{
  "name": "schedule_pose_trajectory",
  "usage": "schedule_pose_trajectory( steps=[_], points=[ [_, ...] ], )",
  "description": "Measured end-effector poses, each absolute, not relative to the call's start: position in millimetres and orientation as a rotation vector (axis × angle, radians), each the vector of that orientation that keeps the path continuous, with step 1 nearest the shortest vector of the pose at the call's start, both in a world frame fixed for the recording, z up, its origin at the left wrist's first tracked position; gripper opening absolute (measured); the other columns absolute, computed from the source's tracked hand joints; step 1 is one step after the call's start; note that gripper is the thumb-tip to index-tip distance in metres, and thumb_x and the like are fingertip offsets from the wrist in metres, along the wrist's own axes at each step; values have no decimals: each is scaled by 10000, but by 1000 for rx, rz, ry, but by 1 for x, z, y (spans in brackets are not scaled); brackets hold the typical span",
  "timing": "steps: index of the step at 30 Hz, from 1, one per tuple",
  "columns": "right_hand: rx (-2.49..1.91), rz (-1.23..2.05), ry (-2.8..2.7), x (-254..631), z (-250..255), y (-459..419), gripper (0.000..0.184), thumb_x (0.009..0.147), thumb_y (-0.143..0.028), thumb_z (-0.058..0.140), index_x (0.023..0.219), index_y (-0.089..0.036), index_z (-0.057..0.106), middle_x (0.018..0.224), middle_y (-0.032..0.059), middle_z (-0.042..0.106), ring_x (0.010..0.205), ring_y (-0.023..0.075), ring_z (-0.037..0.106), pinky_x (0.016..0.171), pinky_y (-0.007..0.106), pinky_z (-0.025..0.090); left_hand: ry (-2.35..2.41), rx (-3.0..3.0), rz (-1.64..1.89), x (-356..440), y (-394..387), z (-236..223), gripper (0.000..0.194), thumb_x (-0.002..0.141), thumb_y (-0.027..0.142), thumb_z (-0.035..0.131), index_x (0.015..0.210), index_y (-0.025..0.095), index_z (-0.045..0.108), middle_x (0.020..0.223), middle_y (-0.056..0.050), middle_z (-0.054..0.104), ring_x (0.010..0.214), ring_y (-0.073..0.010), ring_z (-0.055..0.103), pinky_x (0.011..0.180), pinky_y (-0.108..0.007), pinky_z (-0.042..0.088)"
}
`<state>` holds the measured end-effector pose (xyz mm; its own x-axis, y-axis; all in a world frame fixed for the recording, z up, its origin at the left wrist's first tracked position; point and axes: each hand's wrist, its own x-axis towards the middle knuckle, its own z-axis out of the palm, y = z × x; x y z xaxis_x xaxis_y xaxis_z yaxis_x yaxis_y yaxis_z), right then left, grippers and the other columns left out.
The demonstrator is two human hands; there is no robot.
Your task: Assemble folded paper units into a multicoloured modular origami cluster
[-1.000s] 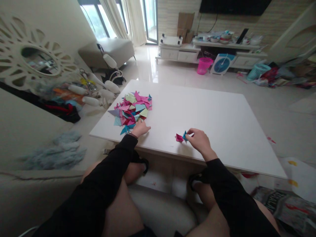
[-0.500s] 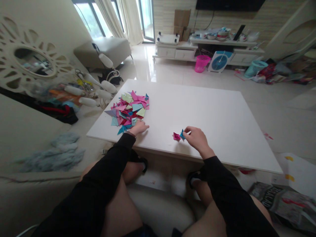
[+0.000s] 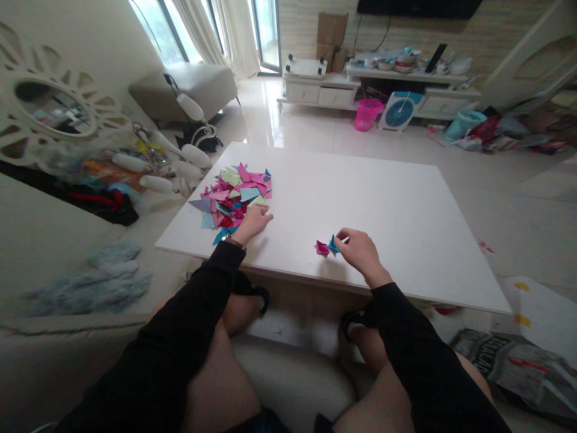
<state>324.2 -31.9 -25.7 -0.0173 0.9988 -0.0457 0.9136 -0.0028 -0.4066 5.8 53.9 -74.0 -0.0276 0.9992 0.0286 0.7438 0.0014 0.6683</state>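
Observation:
A heap of folded paper pieces (image 3: 225,195) in pink, red, green, blue and purple lies on the left of the white table (image 3: 360,192). My left hand (image 3: 253,224) is over the heap's near right edge, fingers stretched out and thumb apart; its palm side is hidden. Closer to the front edge, my right hand (image 3: 358,248) pinches a small blue folded paper piece (image 3: 333,245) between thumb and fingers. Right beside the blue one, on its left, is a magenta folded paper piece (image 3: 321,247) with an open, boat-like top.
To the left of the table stands a lamp with white shades (image 3: 193,156). A pink basket (image 3: 368,114) and a blue fan (image 3: 400,112) are on the floor by the white cabinet (image 3: 304,91). A printed bag (image 3: 509,367) lies at the lower right.
My left hand has moved slightly away from me, further over the right side of the paper heap. My right hand stays at the blue piece, with the magenta one beside it.

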Motion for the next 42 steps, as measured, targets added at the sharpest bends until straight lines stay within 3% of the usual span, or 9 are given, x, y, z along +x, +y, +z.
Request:
schedule_pose_trajectory(
  steps=[4,9,14,19,26,33,38,42],
  points=[
    [-1924,528,-1919,325,-26,-29,168,858,-298,582,824,-235,734,813,32,755,752,193,676,725,298,467,1493,1731,993,30,34,-49,215,794,296,697,909,133,775,1076,-103,717,931,-188,683,886,-311,553],
    [-1667,886,-1652,319,-32,-25,157,870,-296,578,896,-195,695,895,48,746,752,171,694,743,298,526,1166,1657,986,72,6,-33,226,761,374,788,760,148,777,880,-86,740,776,-167,682,745,-282,547],
    [-1480,1422,-1222,308,-36,-26,263,915,-330,540,1137,-210,615,1100,76,703,746,147,725,717,309,592,1005,1618,953,95,-10,-32,327,756,420,800,607,146,701,779,-83,727,688,-155,653,637,-268,496],
    [-1334,1594,-1136,304,-35,-29,292,891,-368,606,1139,-216,631,963,39,698,710,144,704,694,299,589,850,1598,874,97,-17,-36,310,742,297,777,585,153,552,731,-58,710,683,-134,643,660,-253,492],
    [-1262,1480,-1456,305,-31,-33,388,779,-559,751,879,-186,713,787,44,715,694,162,642,629,279,508,826,1739,820,92,-16,-45,151,736,208,752,768,143,619,759,-32,696,719,-131,664,708,-249,530],
    [-1346,1218,-1802,323,-30,-30,263,811,-442,730,808,-180,747,704,39,719,627,156,607,616,286,452,987,1813,837,95,-19,-47,179,790,251,735,900,168,621,888,-29,721,777,-140,704,703,-235,538],
    [-1545,893,-2060,348,-42,-25,112,806,-265,715,745,-177,744,700,32,719,648,153,606,635,269,420,997,1885,757,94,-19,-50,194,759,125,669,946,170,641,945,-21,724,751,-117,681,713,-237,533],
    [-1675,860,-2220,359,-60,-22,71,781,-154,713,723,-167,752,730,53,733,684,167,637,662,264,436,1032,1935,683,92,-17,-58,168,766,111,637,923,167,661,896,-18,722,735,-124,668,689,-241,527]
  ],
)
